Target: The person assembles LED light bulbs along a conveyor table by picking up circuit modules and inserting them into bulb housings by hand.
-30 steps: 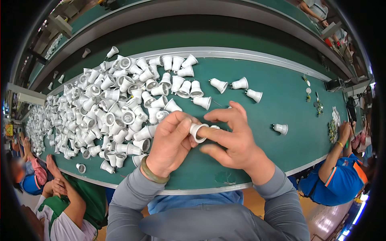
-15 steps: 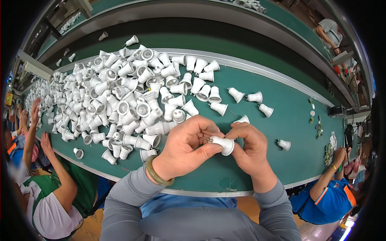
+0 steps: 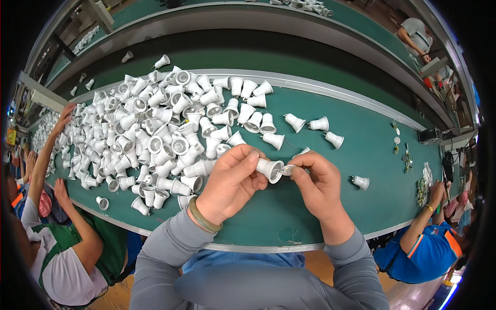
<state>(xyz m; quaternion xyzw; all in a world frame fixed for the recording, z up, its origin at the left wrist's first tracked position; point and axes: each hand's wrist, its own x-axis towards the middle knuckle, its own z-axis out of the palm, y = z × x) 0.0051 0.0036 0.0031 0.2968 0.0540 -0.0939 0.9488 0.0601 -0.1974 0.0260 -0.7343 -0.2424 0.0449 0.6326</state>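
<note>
My left hand, with a jade-coloured bangle at the wrist, grips a white bulb housing. The wide open end of this housing faces right, showing a silvery inside. Between thumb and fingertips my right hand pinches a small round whitish disc, held right at the housing's mouth. Whether the two touch I cannot tell. Just behind my right fingers a further white housing is partly hidden. A big heap of similar housings lies to my left on the green table.
A few loose housings lie beyond my hands, and one housing lies to the right. Green-and-white small parts sit near the right end. Co-workers sit on both sides; one arm reaches over the heap. A metal rail edges the table's far side.
The housing has turned in my left hand, so its open end now points right and shows its inside. My right fingers have left its rim and now hold a disc. The left co-worker's arm reaches farther.
</note>
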